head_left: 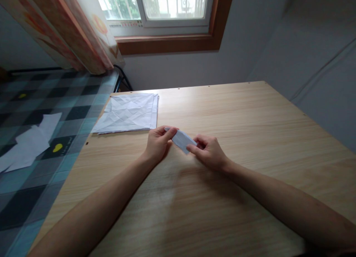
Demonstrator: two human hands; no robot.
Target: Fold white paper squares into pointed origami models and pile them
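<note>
A small piece of folded white paper (182, 140) is held between my two hands, over the middle of the wooden table (236, 123). My left hand (159, 142) pinches its upper left end, thumb on top. At the lower right end, my right hand (208, 151) grips the paper between thumb and fingers. Several layers show along the paper's edge. Beyond my left hand lies a stack of creased white paper sheets (130, 112) at the table's far left corner.
A bed with a checked cover (69, 118) adjoins the table's left side, with loose white paper pieces (30, 145) on it. Behind the table are a wall, a window (175, 5) with a brown frame, and a patterned curtain (75, 27). A cable (322, 69) runs along the right wall.
</note>
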